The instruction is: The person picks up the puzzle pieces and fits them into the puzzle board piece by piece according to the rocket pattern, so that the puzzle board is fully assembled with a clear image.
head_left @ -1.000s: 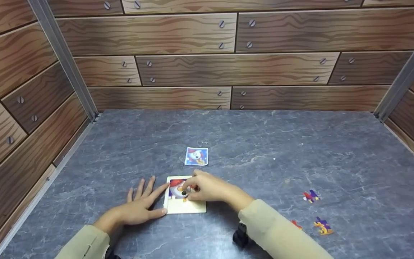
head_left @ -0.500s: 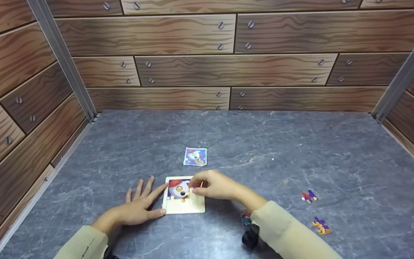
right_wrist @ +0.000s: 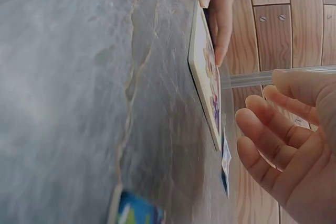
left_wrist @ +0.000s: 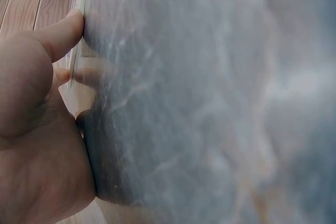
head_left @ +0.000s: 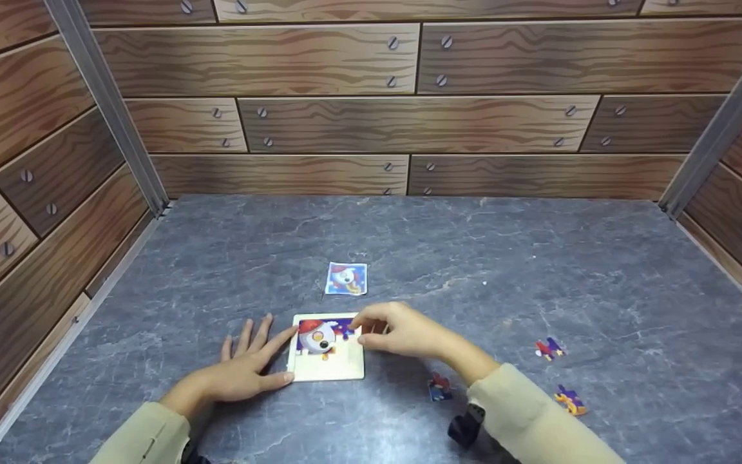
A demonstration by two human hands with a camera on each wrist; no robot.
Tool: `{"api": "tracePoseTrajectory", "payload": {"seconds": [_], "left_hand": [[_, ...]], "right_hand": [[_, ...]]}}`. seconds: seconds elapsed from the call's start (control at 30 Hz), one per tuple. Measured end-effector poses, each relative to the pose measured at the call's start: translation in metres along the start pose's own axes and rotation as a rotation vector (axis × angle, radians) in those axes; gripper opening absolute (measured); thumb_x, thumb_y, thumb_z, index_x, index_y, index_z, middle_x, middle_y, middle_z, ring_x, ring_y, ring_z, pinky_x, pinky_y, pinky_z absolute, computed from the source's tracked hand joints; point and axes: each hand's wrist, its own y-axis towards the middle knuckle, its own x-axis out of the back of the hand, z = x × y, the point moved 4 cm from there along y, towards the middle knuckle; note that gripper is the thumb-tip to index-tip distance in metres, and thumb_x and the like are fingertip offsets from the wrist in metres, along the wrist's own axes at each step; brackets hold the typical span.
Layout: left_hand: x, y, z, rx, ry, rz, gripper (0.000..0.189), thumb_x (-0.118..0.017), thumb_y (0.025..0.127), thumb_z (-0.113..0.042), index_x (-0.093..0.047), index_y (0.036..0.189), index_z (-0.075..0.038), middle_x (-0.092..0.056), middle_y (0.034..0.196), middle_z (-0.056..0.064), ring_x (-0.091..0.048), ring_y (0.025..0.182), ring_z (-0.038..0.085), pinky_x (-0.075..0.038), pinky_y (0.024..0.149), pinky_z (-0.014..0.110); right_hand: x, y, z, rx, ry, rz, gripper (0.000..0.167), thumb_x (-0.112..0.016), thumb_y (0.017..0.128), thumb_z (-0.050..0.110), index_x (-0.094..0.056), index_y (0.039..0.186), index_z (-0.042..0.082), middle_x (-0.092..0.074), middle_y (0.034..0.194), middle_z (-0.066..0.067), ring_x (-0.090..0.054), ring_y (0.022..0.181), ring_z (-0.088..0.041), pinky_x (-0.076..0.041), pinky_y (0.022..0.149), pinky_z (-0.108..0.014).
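A cream jigsaw board lies on the grey table, its upper half filled with pieces that form a white face with a red hat. Spread flat beside it, my left hand touches the board's left edge with thumb and index finger. My right hand is over the board's right edge, near a purple jigsaw piece at the upper right. In the right wrist view, the fingers of the right hand are loosely bent and hold nothing.
Beyond the board lies a small picture card with a similar face. Loose jigsaw pieces are on the right: a red and blue one near the sleeve, a red and purple one and a purple and orange one. Wood-patterned walls enclose the table.
My right hand has drawn back to the right from the face and its fingers have loosened, uncovering the purple piece. The red and blue piece now shows beside the sleeve. My left hand stays put.
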Motion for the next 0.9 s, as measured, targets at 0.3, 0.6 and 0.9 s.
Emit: {"api": "tracePoseTrajectory", "payload": {"seconds": [0.3,0.6,0.9], "left_hand": [[0.002,-0.002,-0.002,-0.008,-0.007,0.000,0.076,-0.050,0.089,-0.056,-0.015,0.150,-0.029,0.014,0.153,0.017,0.025,0.133,0.039,0.020,0.097,0.062],[0.001,-0.001,-0.002,-0.009,-0.014,0.003,0.077,-0.051,0.088,-0.056,-0.015,0.150,-0.028,0.014,0.153,0.017,0.025,0.133,0.039,0.021,0.097,0.061],[0.000,-0.002,-0.001,-0.021,-0.011,0.001,0.076,-0.050,0.089,-0.055,-0.015,0.150,-0.027,0.014,0.153,0.018,0.025,0.133,0.040,0.020,0.096,0.063]], "right_hand": [[0.013,-0.017,-0.010,-0.020,0.015,-0.034,0.024,-0.064,0.087,0.014,-0.066,0.108,0.004,-0.064,0.089,0.003,-0.058,0.080,-0.013,-0.049,0.073,-0.029],[0.031,-0.040,-0.025,-0.035,0.026,-0.061,0.026,-0.064,0.089,0.018,-0.065,0.111,0.004,-0.065,0.093,0.002,-0.058,0.085,-0.015,-0.049,0.076,-0.029],[0.049,-0.061,-0.039,-0.069,0.009,-0.100,0.029,-0.064,0.089,0.023,-0.065,0.110,0.003,-0.064,0.092,0.002,-0.058,0.085,-0.015,-0.049,0.076,-0.028]]}}
